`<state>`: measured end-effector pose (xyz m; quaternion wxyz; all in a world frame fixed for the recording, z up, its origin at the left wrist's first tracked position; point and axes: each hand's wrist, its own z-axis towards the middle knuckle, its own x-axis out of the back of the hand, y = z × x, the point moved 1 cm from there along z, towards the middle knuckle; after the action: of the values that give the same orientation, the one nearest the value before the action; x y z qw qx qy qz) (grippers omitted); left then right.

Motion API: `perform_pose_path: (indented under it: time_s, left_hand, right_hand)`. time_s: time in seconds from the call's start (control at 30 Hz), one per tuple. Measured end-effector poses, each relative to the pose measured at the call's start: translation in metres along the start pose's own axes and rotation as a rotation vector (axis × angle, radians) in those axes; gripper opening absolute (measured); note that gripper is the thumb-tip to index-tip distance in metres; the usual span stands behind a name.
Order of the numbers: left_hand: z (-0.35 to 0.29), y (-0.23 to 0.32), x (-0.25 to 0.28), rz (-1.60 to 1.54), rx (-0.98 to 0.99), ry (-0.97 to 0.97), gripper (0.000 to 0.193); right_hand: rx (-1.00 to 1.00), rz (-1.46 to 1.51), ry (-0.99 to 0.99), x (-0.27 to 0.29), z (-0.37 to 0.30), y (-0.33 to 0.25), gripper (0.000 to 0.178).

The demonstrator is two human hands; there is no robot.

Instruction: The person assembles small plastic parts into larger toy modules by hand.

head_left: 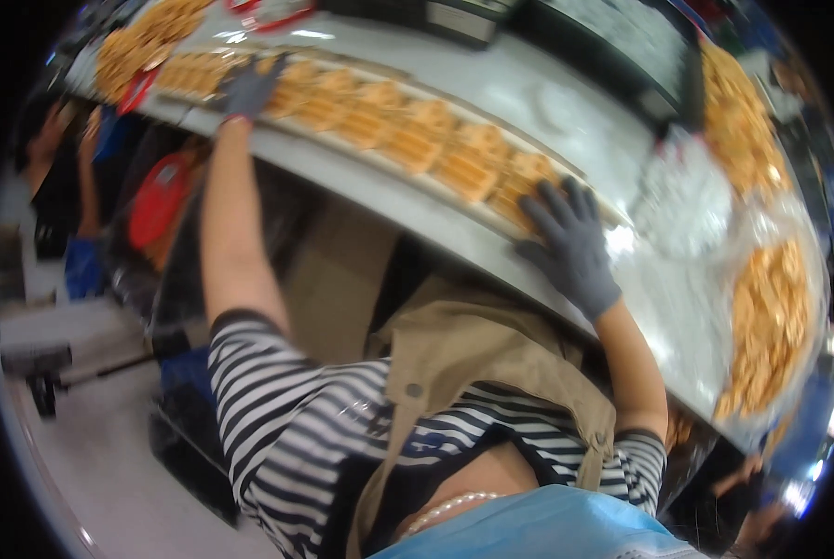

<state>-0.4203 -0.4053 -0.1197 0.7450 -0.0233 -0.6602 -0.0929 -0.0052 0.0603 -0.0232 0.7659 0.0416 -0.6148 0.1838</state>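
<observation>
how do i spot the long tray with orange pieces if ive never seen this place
Find the pale worktop crossing the upper picture, then its edge nearest the person. There, between the gray-gloved left hand and right hand, runs the long narrow tray. Its orange pieces sit in a tidy row, unlike the jumbled heap at far right.

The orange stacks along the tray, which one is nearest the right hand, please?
It is the rightmost stack, the only one the right hand partly covers.

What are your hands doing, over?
Left hand over orange pieces, toward row's left end. Right hand spread, row's right end. Clear plastic farther right, not blocking.
</observation>
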Motion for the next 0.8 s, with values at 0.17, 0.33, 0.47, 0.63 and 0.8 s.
perform_pose_path:
  time_s: [0.17, 0.33, 0.47, 0.63, 0.8]
  left_hand:
    - [0.025, -0.013, -0.035, 0.078, -0.042, 0.151, 0.098]
    - [-0.005, 0.05, -0.003, 0.304, 0.012, 0.013, 0.049]
    - [-0.024, 0.05, 0.021, 0.677, -0.349, 0.158, 0.054]
    - [-0.028, 0.063, 0.019, 0.665, -0.335, 0.158, 0.054]
    - [-0.009, 0.001, -0.01, 0.418, -0.224, 0.299, 0.054]
  right_hand:
    - [-0.016, -0.002, 0.065, -0.002, -0.016, 0.02, 0.054]
    - [-0.033, 0.011, 0.086, 0.007, -0.023, 0.021, 0.051]
    - [-0.025, 0.054, 0.125, 0.014, -0.028, 0.022, 0.052]
    - [-0.103, 0.146, 0.155, 0.023, -0.034, 0.024, 0.052]
    - [-0.116, 0.356, 0.15, 0.04, -0.035, 0.023, 0.048]
